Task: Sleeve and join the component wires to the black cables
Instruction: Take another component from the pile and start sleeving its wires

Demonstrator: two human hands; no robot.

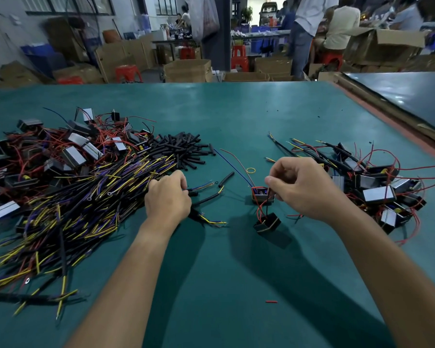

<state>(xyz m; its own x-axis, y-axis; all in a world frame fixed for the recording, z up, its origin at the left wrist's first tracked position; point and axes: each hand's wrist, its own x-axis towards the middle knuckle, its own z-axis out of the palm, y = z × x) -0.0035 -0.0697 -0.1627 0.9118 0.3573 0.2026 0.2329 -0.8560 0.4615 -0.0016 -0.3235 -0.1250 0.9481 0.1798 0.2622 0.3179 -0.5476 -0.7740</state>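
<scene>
Nearest us, a black box component (267,223) is sitting tilted on the green worktop (211,272), its red and black wires running up and away into the right hand (304,189), which is pinching them. The left hand (167,197) is curling round a black cable (193,190) lying crosswise, bared tips pointing right. Beyond, black sleeves (183,149) are lying heaped.

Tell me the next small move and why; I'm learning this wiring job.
Probably the left hand should draw its black cable out of the pile toward the right hand, which pinches a component wire; the two lie apart.
</scene>
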